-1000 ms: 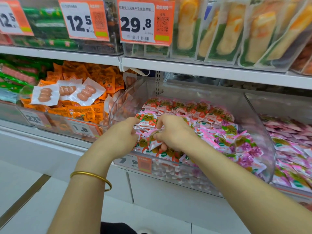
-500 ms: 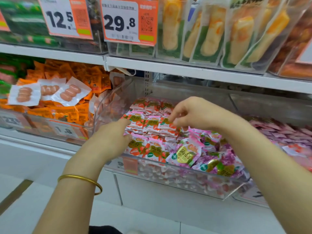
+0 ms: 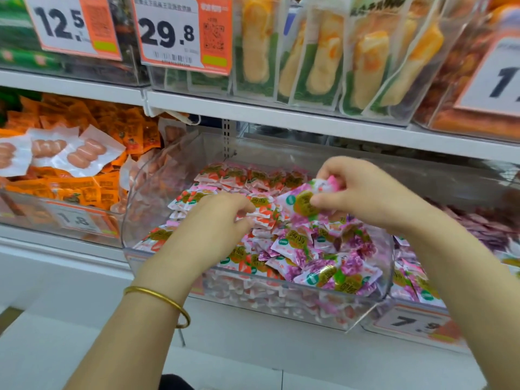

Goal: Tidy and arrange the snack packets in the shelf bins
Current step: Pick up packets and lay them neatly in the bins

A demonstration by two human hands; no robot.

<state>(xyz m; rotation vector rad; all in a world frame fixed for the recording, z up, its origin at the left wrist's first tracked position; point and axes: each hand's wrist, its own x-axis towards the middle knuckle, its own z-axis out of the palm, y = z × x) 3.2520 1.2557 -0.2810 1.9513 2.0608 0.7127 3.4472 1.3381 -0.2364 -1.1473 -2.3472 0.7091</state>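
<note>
White shelves (image 3: 281, 116) carry clear bins; the middle bin (image 3: 168, 192) is full of red and pink packets (image 3: 309, 249), the left bin (image 3: 28, 209) of orange packets (image 3: 84, 190). Over the pile the right hand (image 3: 374, 198) pinches a pink packet (image 3: 301, 202); the left hand (image 3: 208, 226) pinches a red packet (image 3: 263, 212) lying on it. Tags (image 3: 180, 32) read 12.5, 29.8, 1.8.

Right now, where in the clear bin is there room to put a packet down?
A strip looks bare at the back, between the strawberry packets and the rear wall of the clear bin. The front right, under the right hand, is heaped with purple packets.
</note>
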